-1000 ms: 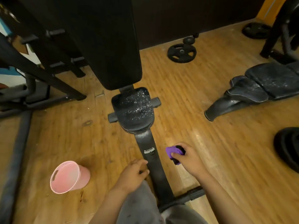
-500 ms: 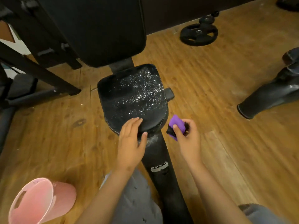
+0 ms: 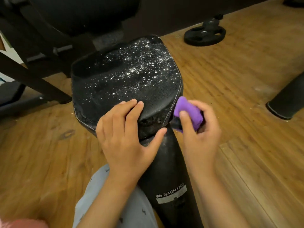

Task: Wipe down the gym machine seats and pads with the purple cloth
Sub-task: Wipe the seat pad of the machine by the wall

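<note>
While the left hand (image 3: pixel 125 137) lies flat-fingered on the near edge of the seat (image 3: pixel 125 86) to steady it, the right hand (image 3: pixel 201 134) grips the balled cloth (image 3: pixel 187 111) at the seat's right front corner. It is best pressed flat and swept across in overlapping strokes, gathering the white specks (image 3: pixel 141 68) and not scattering them.

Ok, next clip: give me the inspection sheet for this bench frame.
Surface: black seat covered in white specks, not yet wiped.
Job's things: purple cloth bunched up at the seat's right front corner.
Clutter: weight plate on the floor behind; pink object at the bottom left, cut off.
Grips: left grip rests on the seat's front edge, fingers straight; right grip holds the cloth.
Cables: nothing seen.
Surroundings: wooden floor; back pad above the seat; black frame bars to the left; warning label on the beam.
</note>
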The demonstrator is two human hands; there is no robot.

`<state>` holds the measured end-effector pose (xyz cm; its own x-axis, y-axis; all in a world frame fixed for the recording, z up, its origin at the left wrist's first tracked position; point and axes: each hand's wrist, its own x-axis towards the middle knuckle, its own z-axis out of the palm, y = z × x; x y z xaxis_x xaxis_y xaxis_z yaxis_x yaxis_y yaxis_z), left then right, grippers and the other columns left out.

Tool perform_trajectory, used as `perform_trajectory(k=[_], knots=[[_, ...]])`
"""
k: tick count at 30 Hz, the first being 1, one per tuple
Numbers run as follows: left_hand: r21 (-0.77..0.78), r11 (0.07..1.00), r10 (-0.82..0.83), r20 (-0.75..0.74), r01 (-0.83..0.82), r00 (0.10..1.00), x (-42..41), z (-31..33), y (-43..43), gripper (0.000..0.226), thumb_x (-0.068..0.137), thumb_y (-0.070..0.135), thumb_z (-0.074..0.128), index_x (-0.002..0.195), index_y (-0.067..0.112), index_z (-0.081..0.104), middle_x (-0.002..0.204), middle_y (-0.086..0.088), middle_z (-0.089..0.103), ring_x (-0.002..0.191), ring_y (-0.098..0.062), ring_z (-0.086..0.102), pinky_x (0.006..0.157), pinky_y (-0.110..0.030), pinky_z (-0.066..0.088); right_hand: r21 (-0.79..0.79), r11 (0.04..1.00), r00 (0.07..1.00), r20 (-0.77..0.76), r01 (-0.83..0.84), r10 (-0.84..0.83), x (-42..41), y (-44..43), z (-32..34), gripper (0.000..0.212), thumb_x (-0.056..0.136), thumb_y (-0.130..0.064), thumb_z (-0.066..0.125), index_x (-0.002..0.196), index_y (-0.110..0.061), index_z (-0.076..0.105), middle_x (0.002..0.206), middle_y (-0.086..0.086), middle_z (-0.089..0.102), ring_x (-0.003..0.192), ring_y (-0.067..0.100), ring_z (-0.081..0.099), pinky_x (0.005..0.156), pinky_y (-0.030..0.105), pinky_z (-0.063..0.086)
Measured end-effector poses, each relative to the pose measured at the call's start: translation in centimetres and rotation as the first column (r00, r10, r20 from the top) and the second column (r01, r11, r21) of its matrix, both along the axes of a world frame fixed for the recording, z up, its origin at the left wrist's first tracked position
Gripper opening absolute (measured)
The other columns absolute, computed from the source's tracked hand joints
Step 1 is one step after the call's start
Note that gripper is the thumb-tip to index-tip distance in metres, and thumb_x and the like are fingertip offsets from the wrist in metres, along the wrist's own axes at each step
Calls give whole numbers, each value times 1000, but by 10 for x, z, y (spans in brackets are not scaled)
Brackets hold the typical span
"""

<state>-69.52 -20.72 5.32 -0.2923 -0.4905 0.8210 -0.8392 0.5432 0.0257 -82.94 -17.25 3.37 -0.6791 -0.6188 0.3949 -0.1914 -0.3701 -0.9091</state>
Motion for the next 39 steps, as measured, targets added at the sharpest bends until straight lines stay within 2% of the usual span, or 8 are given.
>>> perform_trajectory(k=[3,8,12,18,24,28,32,39], knots=[[-46,999,22,43,-20,999,-1,-5,-3,66,76,55,73,124,16,51,122,-6,63,119,-23,51,103,-35,30,-16,1000,999,43,6,-5,-20,-13,14,23,86,-6,62,100,-26,61,96,-16,64,93,3,59,84,27,47],[-118,992,38,-44,-43,998,-8,-10,-7,58,76,51,73,119,17,54,116,-5,67,113,-22,56,100,-36,35,23,997,996,44,-74,72,16,16,-7,26,85,-20,64,100,-40,61,102,-15,66,101,8,62,86,20,45],[-122,992,41,-44,-46,998,-8,-8,-6,58,75,49,73,119,17,53,116,-5,67,113,-22,57,100,-37,35,13,999,996,86,-36,34,-23,-13,13,26,86,4,62,97,-20,63,95,-14,64,88,-8,59,76,6,42],[-99,994,35,-59,-41,998,-9,-6,-5,56,77,49,70,119,15,54,115,-6,67,113,-22,53,103,-35,30,93,986,990,31,-141,139,-9,12,9,29,85,0,65,95,-28,63,93,-19,67,91,-3,61,81,13,44],[99,990,-87,-111,99,990,-6,12,6,56,81,61,62,113,14,64,116,-5,65,114,-22,52,102,-36,32,211,976,993,-92,-54,75,-20,8,28,26,85,3,64,97,-21,65,95,-14,66,90,-4,60,80,11,42],[251,930,-221,-199,268,955,15,48,-6,34,86,46,61,100,16,71,102,2,65,102,-16,51,90,-25,31,210,978,986,-160,-15,50,-15,6,57,20,86,6,62,99,-9,66,95,-7,66,82,-7,60,68,5,44],[371,896,-138,-290,244,947,34,67,-44,32,85,38,62,108,16,68,106,2,61,106,-16,47,91,-22,32,302,953,946,-310,4,94,-19,0,83,28,84,2,66,96,-24,66,92,-11,68,82,-3,61,66,6,45],[510,830,-172,-146,223,974,32,64,-47,38,83,43,56,109,17,65,112,-1,59,110,-19,44,84,-34,46,569,821,874,-419,41,247,-33,-19,120,23,83,-5,69,100,-21,66,96,-6,68,83,7,64,66,11,50]])
